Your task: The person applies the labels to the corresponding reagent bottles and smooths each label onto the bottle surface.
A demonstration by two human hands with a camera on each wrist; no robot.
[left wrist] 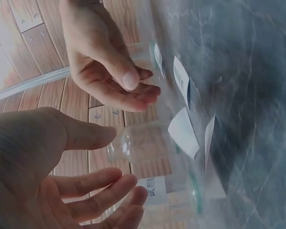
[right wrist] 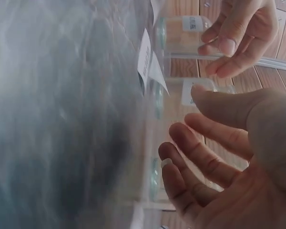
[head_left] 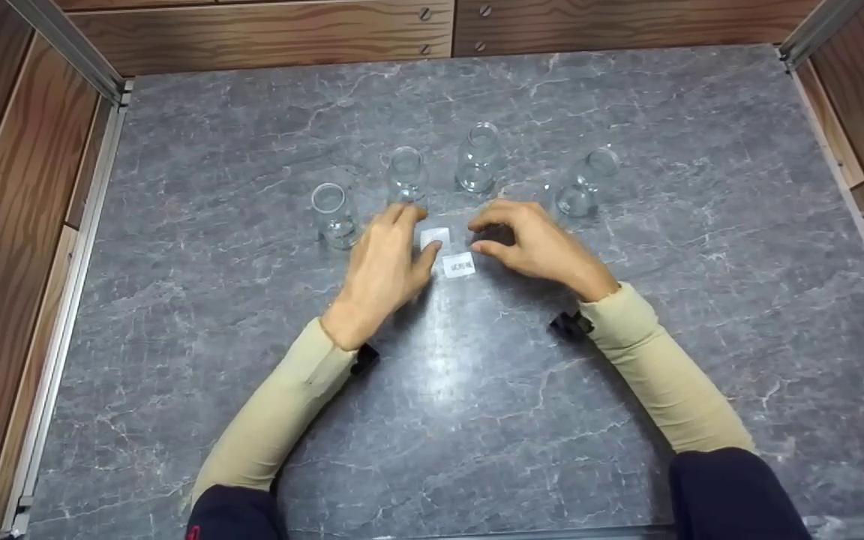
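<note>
Left hand [head_left: 379,266]: hovers left of the paper slips, fingers loosely bent, thumb parted from them; in the head view, overlaps the edge of the farther slip with the thumb tip and the foot of a bottle with the fingertips, contact in either case impossible to tell.

Right hand [head_left: 541,244]: hovers opposite, apart from the left, with fingers gently curved and thumb spread away from them; thumb tip near the right edge of the nearer slip.

Paper slips, two, white, small: lie between the hands near the middle of the table [head_left: 492,427]. Farther slip [head_left: 432,236]: partly under the left thumb in the head view. Nearer slip [head_left: 459,265]: just beside the farther one, toward the person, and marked with dark print too small to read. Appear lifted or curled at the edges in the wrist views.

Bottles, four, clear glass, upright: stand in a loose arc beyond the hands. From left to right: first bottle [head_left: 336,217], just beside the left hand; second bottle [head_left: 406,172], beyond the left fingertips; third bottle [head_left: 479,157], farthest back; fourth bottle [head_left: 588,182], beyond the right hand. On some, a white label [right wrist: 193,23] with dark marks.

Table: grey, marbled, pale-veined, with a bright patch of reflected light.

Sleeves, beige [head_left: 274,420], dark blue toward the elbows; small black device [head_left: 571,325] at each cuff.

Surround: wood-patterned panels [head_left: 267,34] with printed screws, and metal rails [head_left: 68,45] at the corners.
</note>
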